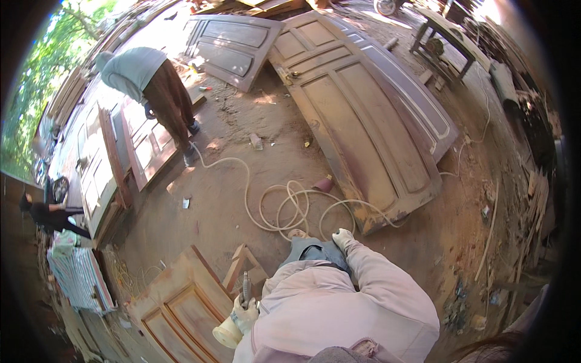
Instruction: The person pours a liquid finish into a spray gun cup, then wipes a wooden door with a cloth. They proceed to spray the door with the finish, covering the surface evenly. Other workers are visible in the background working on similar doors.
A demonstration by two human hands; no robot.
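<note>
So, your hands are apart: gloved left hand (245,315) wraps a grey hand tool (246,285), pale cup (226,334) beside it; tilting could spill any contents on the panelled door (181,305) leftward. Hose loops (292,209) ahead of your gloved right hand (343,238), grip unclear, could trip you.

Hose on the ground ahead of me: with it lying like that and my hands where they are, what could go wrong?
The hose lies in loose loops by the foot, so a step could snag it.
It also runs to the bending worker's feet, who might trip too.
The left hand holds a metal tool; a careless swing might knock the nearby panelled door.
</note>
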